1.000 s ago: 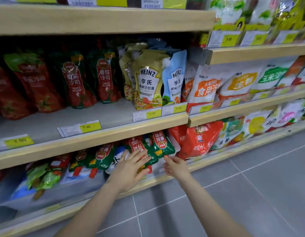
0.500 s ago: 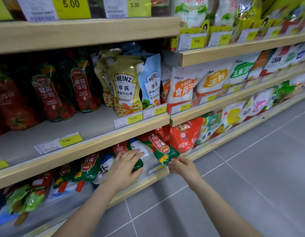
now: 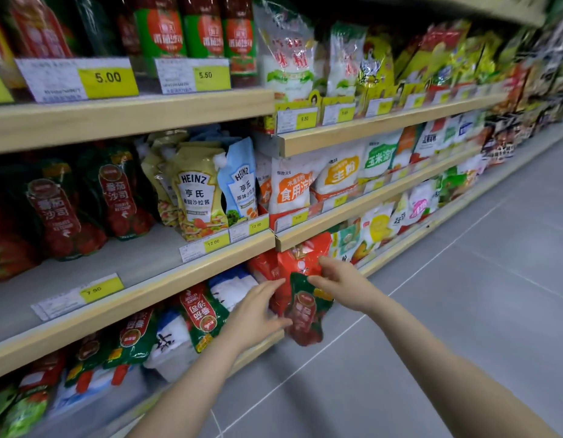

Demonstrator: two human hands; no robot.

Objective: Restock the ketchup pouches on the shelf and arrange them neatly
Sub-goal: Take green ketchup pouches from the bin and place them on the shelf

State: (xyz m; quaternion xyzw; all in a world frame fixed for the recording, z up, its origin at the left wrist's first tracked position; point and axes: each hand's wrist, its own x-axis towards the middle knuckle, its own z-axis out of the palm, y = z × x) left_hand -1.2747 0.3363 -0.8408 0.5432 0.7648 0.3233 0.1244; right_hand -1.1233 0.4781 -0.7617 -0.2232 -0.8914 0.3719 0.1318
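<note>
A green and red ketchup pouch (image 3: pixel 307 311) hangs upright in the air in front of the bottom shelf (image 3: pixel 258 349). My right hand (image 3: pixel 340 281) pinches its top edge. My left hand (image 3: pixel 258 314) touches its left side with spread fingers. More ketchup pouches (image 3: pixel 201 314) lie jumbled on the bottom shelf to the left. Two ketchup pouches (image 3: pixel 116 194) stand at the back of the middle shelf (image 3: pixel 154 279), whose front part is bare.
Heinz salad dressing pouches (image 3: pixel 198 197) stand right of the ketchup on the middle shelf. A red bag (image 3: pixel 302 257) sits behind the held pouch. White bags (image 3: pixel 233 287) lie among the bottom-shelf pouches. Grey tiled floor (image 3: pixel 431 327) spreads to the right.
My right hand has lifted a ketchup pouch off the bottom shelf into the air. My left hand left the shelf pile and came to the pouch's side. The view tilted up.
</note>
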